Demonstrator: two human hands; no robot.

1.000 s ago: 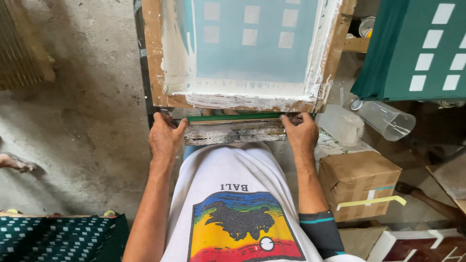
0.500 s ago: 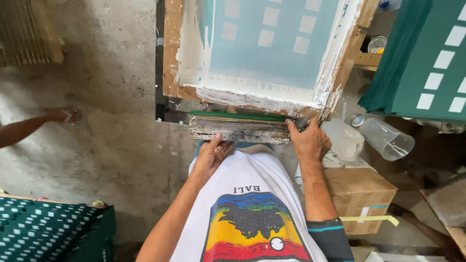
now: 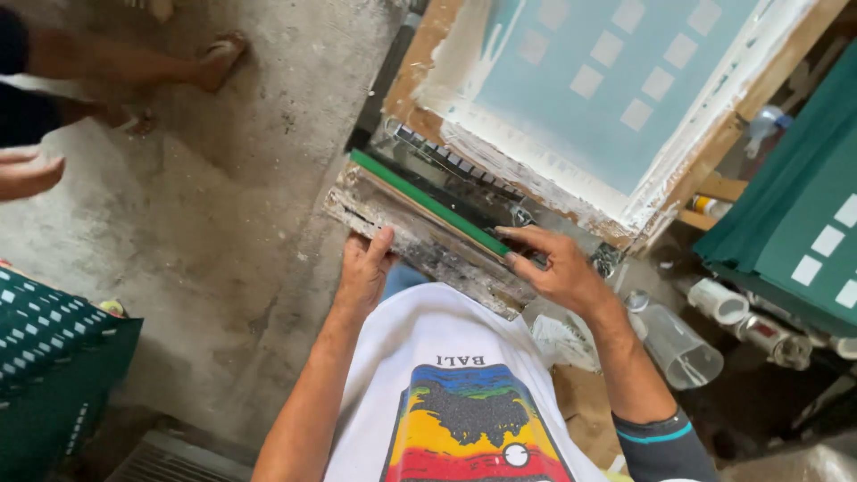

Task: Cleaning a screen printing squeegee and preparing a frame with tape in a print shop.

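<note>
My left hand rests its spread fingers on the near, paint-crusted edge of the squeegee, not closed around it, while my right hand curls over the far end, thumb and fingers closed on the wooden handle just where the green blade ends. The squeegee lies just below the near rail of the wooden screen frame, touching it or nearly so, and tilts with the frame across my view. To work this well, I judge that I want both hands gripping evenly, one toward each end, so that the blade meets the mesh flat along its whole length; with the left hand only resting, the pressure would likely come out lopsided. The frame's rails are caked with white ink, so a steady hold matters on the slippery wood. To the right of the frame and below it, a clear plastic cup lies tipped on its side; I cannot see anything in it. Beside it lies a white roll or tube, and near the frame's right corner stands a small bottle, its contents too small to make out.
</note>
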